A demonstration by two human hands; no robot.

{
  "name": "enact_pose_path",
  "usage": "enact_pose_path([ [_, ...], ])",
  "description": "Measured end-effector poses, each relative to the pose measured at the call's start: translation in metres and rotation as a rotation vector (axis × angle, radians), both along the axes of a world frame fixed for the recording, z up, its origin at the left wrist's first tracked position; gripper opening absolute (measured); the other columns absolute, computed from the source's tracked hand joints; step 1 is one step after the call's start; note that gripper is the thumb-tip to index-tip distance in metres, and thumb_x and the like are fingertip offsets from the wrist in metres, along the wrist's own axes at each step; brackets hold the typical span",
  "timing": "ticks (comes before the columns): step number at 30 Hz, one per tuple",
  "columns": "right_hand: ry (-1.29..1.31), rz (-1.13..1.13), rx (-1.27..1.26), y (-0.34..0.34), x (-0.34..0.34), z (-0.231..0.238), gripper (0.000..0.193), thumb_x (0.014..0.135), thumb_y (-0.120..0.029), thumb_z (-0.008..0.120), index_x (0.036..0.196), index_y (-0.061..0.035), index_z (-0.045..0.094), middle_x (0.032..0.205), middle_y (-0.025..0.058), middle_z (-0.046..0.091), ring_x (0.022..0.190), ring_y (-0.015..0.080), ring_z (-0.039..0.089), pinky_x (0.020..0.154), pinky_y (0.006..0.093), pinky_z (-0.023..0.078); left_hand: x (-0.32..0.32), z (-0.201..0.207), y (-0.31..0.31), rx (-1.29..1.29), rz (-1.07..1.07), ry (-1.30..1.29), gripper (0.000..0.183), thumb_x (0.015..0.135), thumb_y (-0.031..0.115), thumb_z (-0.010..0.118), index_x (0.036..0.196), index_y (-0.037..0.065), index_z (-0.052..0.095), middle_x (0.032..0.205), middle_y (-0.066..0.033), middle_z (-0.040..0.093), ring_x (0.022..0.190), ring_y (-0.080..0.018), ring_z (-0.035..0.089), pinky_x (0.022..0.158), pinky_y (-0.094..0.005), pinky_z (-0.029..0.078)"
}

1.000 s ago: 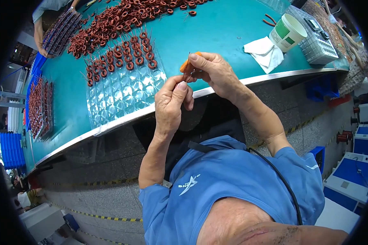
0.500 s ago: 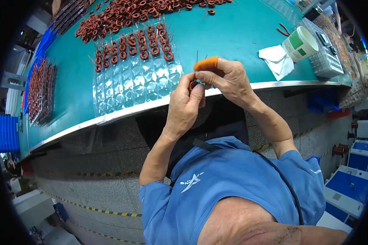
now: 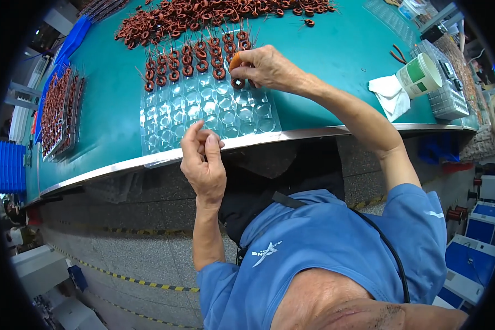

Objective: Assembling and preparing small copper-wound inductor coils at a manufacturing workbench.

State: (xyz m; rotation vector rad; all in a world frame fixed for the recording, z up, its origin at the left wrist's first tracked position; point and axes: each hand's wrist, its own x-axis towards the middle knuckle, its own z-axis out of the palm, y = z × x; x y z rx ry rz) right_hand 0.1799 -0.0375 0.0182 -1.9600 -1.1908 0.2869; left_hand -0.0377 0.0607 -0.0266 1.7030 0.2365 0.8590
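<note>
My R hand (image 3: pixel 265 66), w/ orange cot (image 3: pixel 235 61) prob. protecting a finger, is bending over a red-brown coil (image 3: pixel 235 84) in the clear tray (image 3: pixel 190 113); can't tell if I'm gripping it. L hand (image 3: pixel 204 168) is resting half-open, empty, by the near edge. Pockets are prob. keeping other coils (image 3: pixel 187 60) apart; the loose pile (image 3: pixel 203 15) is lying beyond, prob. for easy reach.

Right arm (image 3: pixel 363 118) extended, fingers (image 3: pixel 249 57) pinching, left fingers (image 3: pixel 190 143) half-curled
</note>
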Motion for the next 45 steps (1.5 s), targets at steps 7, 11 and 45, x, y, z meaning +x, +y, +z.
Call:
enact_pose_path([
  [7, -0.584, -0.117, 0.226, -0.029, 0.036, 0.0, 0.024, 0.087, -0.02, 0.066, 0.104, -0.0024, 0.064, 0.079, 0.0094, 0.065, 0.064, 0.0197, 0.061, 0.057, 0.032, 0.05, -0.013, 0.048, 0.013, 0.082, -0.034, -0.245, 0.027, 0.089, -0.002, 0.052, 0.116, -0.008, 0.052, 0.09, -0.0138, 0.06, 0.08, -0.0167, 0.059, 0.073, -0.0277, 0.05],
  [11, -0.869, -0.332, 0.094, -0.071, 0.111, -0.012, 0.028, 0.086, -0.022, 0.066, 0.106, -0.0026, 0.063, 0.095, 0.0155, 0.062, 0.078, 0.0288, 0.062, 0.07, 0.0361, 0.051, -0.012, 0.156, 0.067, 0.931, -0.313, -0.708, 0.042, 0.089, 0.008, 0.04, 0.125, -0.012, 0.046, 0.12, -0.0329, 0.052, 0.109, -0.0374, 0.057, 0.096, -0.0463, 0.046],
  [45, -0.688, -0.429, 0.002, -0.063, 0.178, -0.055, 0.053, 0.08, -0.014, 0.066, 0.126, 0.0008, 0.047, 0.105, 0.0179, 0.058, 0.099, 0.0352, 0.053, 0.088, 0.0429, 0.044, -0.021, 0.168, -0.004, 0.904, 0.17, 0.006, 0.036, 0.095, 0.02, 0.044, 0.121, -0.004, 0.051, 0.117, -0.0208, 0.057, 0.108, -0.0274, 0.057, 0.096, -0.0383, 0.047],
])
